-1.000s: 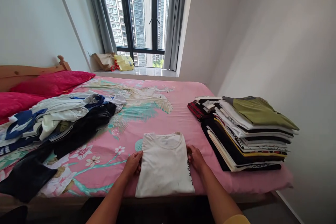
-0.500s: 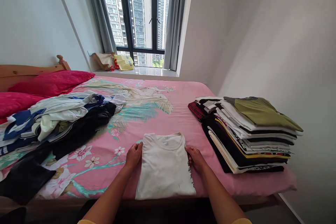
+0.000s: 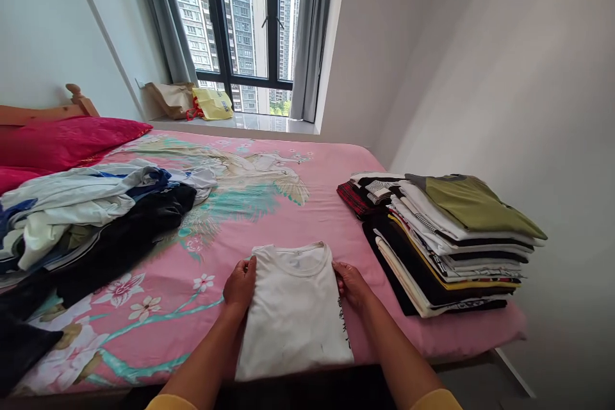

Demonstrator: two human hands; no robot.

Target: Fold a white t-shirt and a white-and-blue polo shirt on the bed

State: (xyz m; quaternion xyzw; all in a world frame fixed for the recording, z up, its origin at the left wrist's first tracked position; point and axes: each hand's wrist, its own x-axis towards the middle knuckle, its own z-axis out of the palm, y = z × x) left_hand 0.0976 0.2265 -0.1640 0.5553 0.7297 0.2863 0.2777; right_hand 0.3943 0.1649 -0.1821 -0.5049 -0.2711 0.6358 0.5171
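1. Left hand (image 3: 239,282) and right hand (image 3: 351,282) pinch opposite side edges of a folded white shirt (image 3: 295,314), seemingly between thumb and fingers.
2. The shirt lies at the pink bed's (image 3: 317,224) near edge.

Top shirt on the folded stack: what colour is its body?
The top shirt is olive green, seen best in the head view.

Some fingers of your left hand (image 3: 239,286) curl out of sight. Beside your right hand (image 3: 352,284), the white shirt's (image 3: 294,314) black lettering is too small to read. Left of your left hand, the picture's edge cuts off the clothes heap (image 3: 103,218) and red pillows (image 3: 72,141).
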